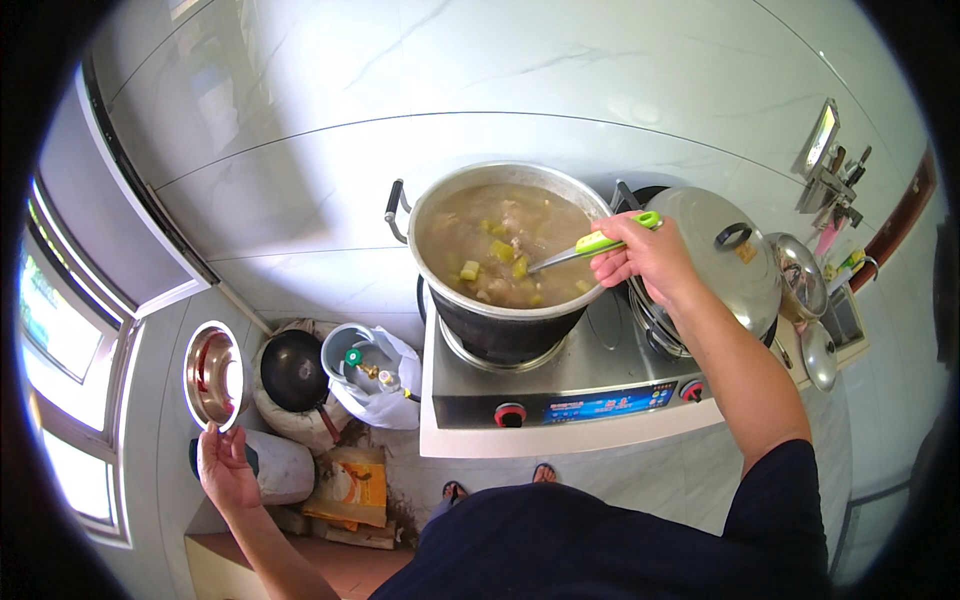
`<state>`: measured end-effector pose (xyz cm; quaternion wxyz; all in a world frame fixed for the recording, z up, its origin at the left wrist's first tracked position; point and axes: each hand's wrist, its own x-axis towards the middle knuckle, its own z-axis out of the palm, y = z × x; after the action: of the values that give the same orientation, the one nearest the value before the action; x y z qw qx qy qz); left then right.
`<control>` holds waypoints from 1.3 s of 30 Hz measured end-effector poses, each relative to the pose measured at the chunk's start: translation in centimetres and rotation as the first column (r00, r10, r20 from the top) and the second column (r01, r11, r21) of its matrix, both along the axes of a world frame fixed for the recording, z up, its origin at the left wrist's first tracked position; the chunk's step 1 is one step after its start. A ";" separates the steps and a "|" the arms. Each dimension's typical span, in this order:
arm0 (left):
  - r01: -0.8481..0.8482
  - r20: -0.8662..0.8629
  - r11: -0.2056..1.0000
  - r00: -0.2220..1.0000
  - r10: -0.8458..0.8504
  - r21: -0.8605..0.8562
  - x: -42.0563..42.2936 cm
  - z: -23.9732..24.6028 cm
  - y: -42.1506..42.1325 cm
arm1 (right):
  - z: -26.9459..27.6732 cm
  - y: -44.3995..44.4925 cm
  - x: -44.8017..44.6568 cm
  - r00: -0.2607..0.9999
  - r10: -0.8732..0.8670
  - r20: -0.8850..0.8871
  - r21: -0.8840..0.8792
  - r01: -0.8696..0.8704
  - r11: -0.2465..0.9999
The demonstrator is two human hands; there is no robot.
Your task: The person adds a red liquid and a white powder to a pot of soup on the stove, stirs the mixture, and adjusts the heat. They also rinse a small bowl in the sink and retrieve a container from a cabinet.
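Note:
My right hand (637, 251) is closed around the green handle of a metal utensil (559, 257), whose lower end is hidden in a large pot. The pot (424, 277) holds cloudy brown broth (465, 217) with green vegetable chunks (501, 250) and pieces that look like meat. It sits on the left burner of a steel gas stove (465, 390). Away to the left, my left hand (227, 457) grips the near rim of a shiny metal bowl (214, 375), which is tilted; its inside shows reddish patches.
A large domed lid (705, 262) lies over the right burner. Farther right are a lidded pan (799, 277) and a small lid (819, 356); knives hang in a wall rack (829, 191). On the left stand a black wok (294, 371), a gas cylinder (345, 337) and a white bin (285, 469).

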<state>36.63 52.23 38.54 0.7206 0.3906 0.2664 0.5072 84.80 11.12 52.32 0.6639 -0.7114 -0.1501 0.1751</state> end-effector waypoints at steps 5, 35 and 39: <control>0.010 -0.004 1.000 1.000 -0.010 0.007 0.4 0.2 -0.3 | 0.0 -0.4 -0.1 0.999 -0.025 0.030 0.101 0.022 0.995; -0.030 -0.026 0.999 0.999 0.029 -0.029 0.6 1.0 -1.6 | 3.6 -1.5 2.0 0.455 0.658 0.600 -0.680 -0.142 0.719; -0.056 -0.022 0.998 0.998 0.055 -0.029 0.5 1.0 -1.6 | 4.4 -1.0 1.3 0.784 0.530 0.324 -0.592 -0.269 0.760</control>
<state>37.11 50.61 39.54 0.7092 0.3774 0.2922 0.5189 86.10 10.07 56.76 0.3360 -0.8314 -0.4080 0.1716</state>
